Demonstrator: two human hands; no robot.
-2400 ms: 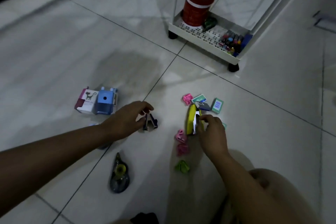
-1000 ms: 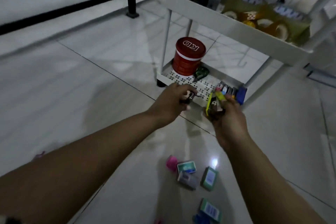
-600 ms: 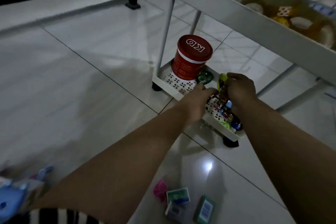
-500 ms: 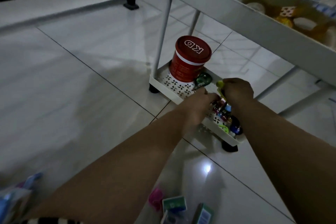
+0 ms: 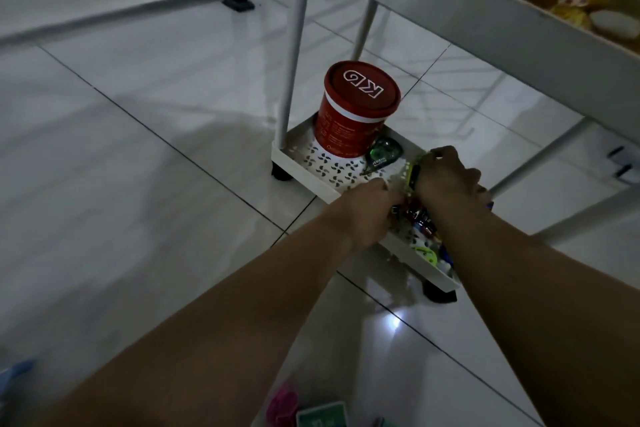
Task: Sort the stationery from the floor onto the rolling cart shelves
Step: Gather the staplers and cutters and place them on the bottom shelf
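reaching into the bottom shelf (image 5: 313,168), right hand (image 5: 446,175) grips a yellow stapler (image 5: 412,173) to set it down. left hand (image 5: 369,208) looks curled; its hold is hidden.

Both bare forearms stretch forward, almost parallel. The left hand (image 5: 369,208) is curled, knuckles up, its grasp hidden. The right hand (image 5: 446,177), just beside it, has fingers curled downward.
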